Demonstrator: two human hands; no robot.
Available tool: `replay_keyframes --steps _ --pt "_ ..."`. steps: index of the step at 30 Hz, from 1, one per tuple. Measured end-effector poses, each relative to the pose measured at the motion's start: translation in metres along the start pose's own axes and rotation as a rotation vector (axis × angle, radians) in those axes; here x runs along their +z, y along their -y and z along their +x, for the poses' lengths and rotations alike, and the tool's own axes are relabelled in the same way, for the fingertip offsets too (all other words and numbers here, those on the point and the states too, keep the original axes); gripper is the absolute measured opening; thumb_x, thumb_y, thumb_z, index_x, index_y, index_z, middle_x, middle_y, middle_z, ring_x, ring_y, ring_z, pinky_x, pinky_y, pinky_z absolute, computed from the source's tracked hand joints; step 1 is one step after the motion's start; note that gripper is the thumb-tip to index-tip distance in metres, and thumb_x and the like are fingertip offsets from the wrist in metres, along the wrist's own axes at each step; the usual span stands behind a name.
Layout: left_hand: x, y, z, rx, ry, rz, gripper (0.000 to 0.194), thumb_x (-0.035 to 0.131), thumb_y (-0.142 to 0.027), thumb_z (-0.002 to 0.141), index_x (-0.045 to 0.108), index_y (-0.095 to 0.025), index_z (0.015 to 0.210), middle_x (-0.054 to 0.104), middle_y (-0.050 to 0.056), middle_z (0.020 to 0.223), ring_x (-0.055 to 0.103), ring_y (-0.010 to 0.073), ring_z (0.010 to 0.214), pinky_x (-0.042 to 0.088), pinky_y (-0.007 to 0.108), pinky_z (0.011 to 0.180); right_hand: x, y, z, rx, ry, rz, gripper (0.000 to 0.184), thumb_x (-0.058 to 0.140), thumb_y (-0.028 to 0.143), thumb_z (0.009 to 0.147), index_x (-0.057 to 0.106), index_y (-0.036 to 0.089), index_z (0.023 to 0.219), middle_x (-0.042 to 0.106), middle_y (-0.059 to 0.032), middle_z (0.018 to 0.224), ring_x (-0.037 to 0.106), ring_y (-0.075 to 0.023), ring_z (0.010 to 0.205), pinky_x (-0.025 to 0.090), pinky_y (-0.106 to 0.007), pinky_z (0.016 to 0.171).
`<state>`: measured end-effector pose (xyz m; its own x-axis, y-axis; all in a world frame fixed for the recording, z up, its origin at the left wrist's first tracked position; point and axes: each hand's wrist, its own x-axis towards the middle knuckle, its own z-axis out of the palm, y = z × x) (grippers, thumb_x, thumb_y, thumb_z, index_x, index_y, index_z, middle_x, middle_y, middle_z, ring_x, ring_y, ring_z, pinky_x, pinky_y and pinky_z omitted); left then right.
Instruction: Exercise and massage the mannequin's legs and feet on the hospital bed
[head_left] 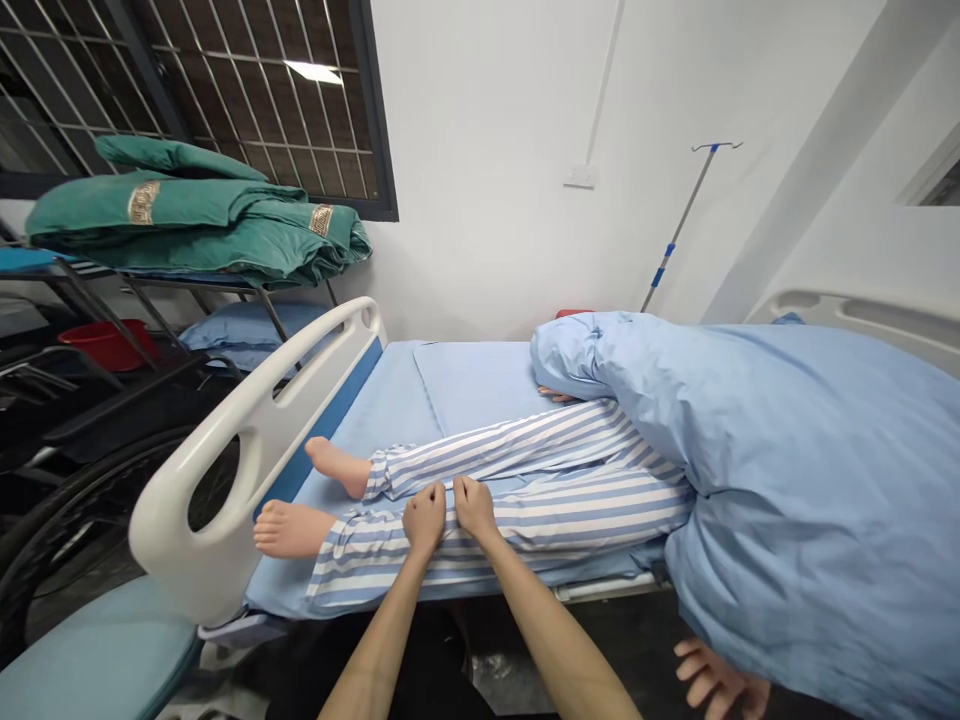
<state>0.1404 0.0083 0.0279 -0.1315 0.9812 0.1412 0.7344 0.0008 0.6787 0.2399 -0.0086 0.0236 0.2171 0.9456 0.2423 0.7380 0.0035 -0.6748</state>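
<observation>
A figure in blue-and-white striped trousers lies on a hospital bed, bare feet toward the white footboard. My left hand and my right hand sit side by side on the near trouser leg, both closed with the fingers curled into the striped cloth around the shin. A light blue blanket covers the figure from the thighs up.
Folded green covers lie on a rack at the left, above a red basin. A wheelchair wheel stands by the footboard. An IV pole rises behind the bed. Another hand shows below the blanket at the lower right.
</observation>
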Motion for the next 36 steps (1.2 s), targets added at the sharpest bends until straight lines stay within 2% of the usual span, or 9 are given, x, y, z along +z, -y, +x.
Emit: replay_keyframes --steps 5,9,14,17,19,26,30,33,36 --pt "0.015 -0.028 0.0 0.026 -0.114 -0.221 0.045 0.03 -0.036 0.088 0.047 -0.018 0.051 0.048 -0.001 0.049 0.041 0.0104 0.053 0.028 0.023 0.055 0.0 -0.008 0.006 0.027 -0.103 0.245 0.046 0.024 0.036 0.093 0.046 0.02 0.055 0.054 -0.0001 0.055 0.046 -0.0125 0.055 0.029 -0.023 0.054" --pt "0.03 -0.033 -0.006 0.01 0.004 -0.15 0.04 0.036 -0.034 0.087 0.054 -0.018 0.055 0.056 0.001 0.056 0.045 0.0112 0.056 0.028 0.023 0.057 -0.001 -0.008 0.006 0.076 -0.142 0.355 0.047 0.022 0.037 0.092 0.048 0.019 0.057 0.055 -0.0012 0.056 0.047 -0.013 0.056 0.033 -0.022 0.053" --pt "0.033 -0.024 -0.005 0.061 0.077 -0.114 0.037 0.035 -0.031 0.088 0.06 -0.019 0.063 0.064 0.005 0.067 0.049 0.0126 0.062 0.028 0.024 0.06 -0.016 -0.004 0.009 0.012 -0.042 0.081 0.042 0.026 0.032 0.092 0.057 0.018 0.067 0.062 -0.0037 0.064 0.052 -0.0141 0.06 0.031 -0.023 0.056" --pt "0.033 -0.027 -0.006 0.017 0.1 -0.089 0.036 0.036 -0.033 0.087 0.062 -0.02 0.066 0.065 0.005 0.069 0.048 0.0132 0.062 0.026 0.024 0.058 -0.031 -0.011 0.011 -0.113 0.076 -0.1 0.037 0.033 0.035 0.092 0.06 0.019 0.072 0.064 -0.0037 0.067 0.053 -0.0146 0.062 0.028 -0.024 0.058" --pt "0.033 -0.031 -0.007 -0.008 0.095 -0.059 0.036 0.038 -0.035 0.086 0.061 -0.02 0.063 0.064 0.004 0.067 0.047 0.0133 0.062 0.024 0.025 0.057 -0.035 -0.019 0.01 -0.099 0.09 -0.115 0.04 0.029 0.034 0.093 0.06 0.019 0.071 0.064 -0.0031 0.067 0.054 -0.014 0.063 0.028 -0.024 0.058" --pt "0.031 -0.035 -0.008 0.028 0.042 -0.165 0.041 0.038 -0.036 0.084 0.045 -0.018 0.047 0.046 -0.001 0.049 0.035 0.0097 0.053 0.023 0.024 0.055 -0.025 -0.038 0.005 0.054 -0.053 0.029 0.044 0.024 0.037 0.093 0.044 0.021 0.057 0.055 -0.0009 0.057 0.049 -0.0141 0.058 0.028 -0.025 0.058" --pt "0.028 -0.056 -0.008 0.004 -0.051 -0.347 0.042 0.035 -0.037 0.082 0.033 -0.019 0.045 0.031 -0.003 0.045 0.03 0.0089 0.05 0.024 0.024 0.052 -0.028 -0.041 0.009 0.103 -0.117 0.164 0.043 0.022 0.042 0.092 0.032 0.023 0.055 0.046 0.001 0.051 0.043 -0.0145 0.054 0.031 -0.026 0.055" --pt "0.036 -0.074 -0.015 -0.002 -0.129 -0.45 0.042 0.032 -0.04 0.083 0.028 -0.02 0.047 0.028 -0.004 0.046 0.028 0.0089 0.05 0.025 0.023 0.052 -0.031 -0.045 0.01 0.136 -0.146 0.255 0.041 0.021 0.043 0.091 0.031 0.023 0.056 0.044 0.0015 0.052 0.042 -0.0142 0.055 0.033 -0.025 0.054" --pt "0.051 -0.079 -0.025 0.0 -0.082 -0.429 0.041 0.035 -0.038 0.082 0.03 -0.019 0.046 0.033 -0.004 0.044 0.031 0.0087 0.049 0.025 0.023 0.052 -0.03 -0.05 0.011 0.149 -0.187 0.379 0.04 0.026 0.045 0.089 0.033 0.023 0.056 0.043 0.0027 0.053 0.041 -0.0135 0.055 0.034 -0.024 0.053"
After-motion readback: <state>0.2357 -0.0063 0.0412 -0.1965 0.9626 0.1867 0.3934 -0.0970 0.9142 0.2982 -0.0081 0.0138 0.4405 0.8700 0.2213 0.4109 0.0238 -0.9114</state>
